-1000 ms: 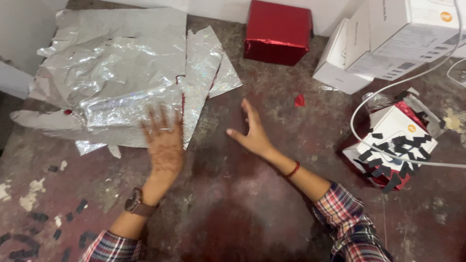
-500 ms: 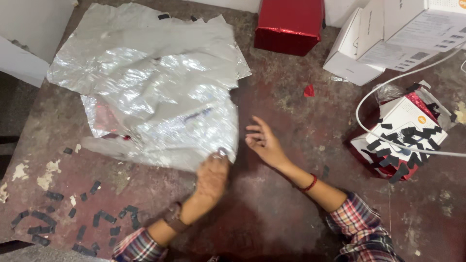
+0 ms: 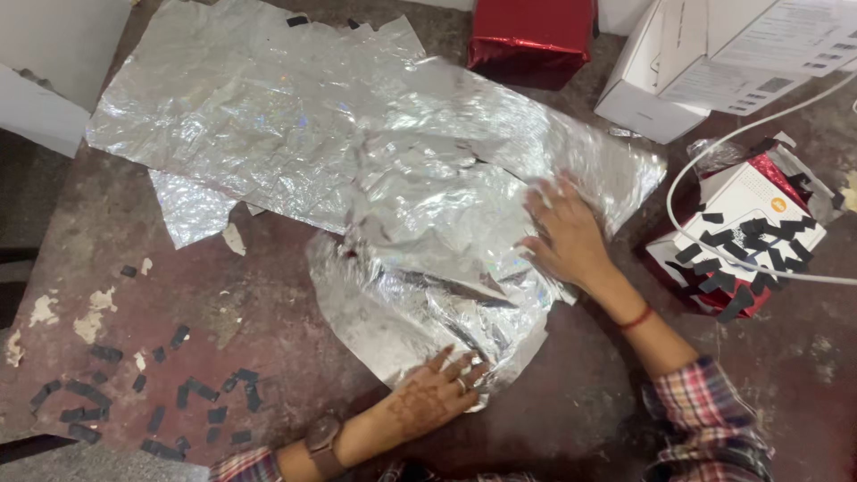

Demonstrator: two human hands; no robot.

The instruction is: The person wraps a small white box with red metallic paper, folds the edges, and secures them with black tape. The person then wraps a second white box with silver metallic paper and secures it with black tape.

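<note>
We are pressing both hands onto a crumpled sheet of silver foil wrap (image 3: 428, 241) that is lying across the worn reddish floor (image 3: 268, 339), its long axis running from the upper left corner down toward our lower right. Our right hand (image 3: 564, 234) is resting flat on the sheet's right-hand part, fingers spread and palm down, gripping nothing. Our left hand (image 3: 428, 397) is lying at the sheet's near edge, fingers extended and splayed over the foil's rim; we cannot tell whether any fingertip is pinching the edge or only holding it down. So the bulk of the sheet is stretching away from the left hand, up and to the left, and it is lying leftward of the right hand; the left hand is the nearer one to the loose near edge. Beyond the sheet, a box wrapped in shiny red paper (image 3: 528, 37) is sitting at the top. To its right, plain white cartons (image 3: 705, 62) with small printed labels are stacked together. Just right of our right hand, a white box half wrapped in red (image 3: 745, 236) is standing with short black tape strips (image 3: 759, 250) stuck over it, and a white cable (image 3: 714, 152) is looping across it. More black tape bits (image 3: 143, 393) are lying scattered on the floor at lower left.
</note>
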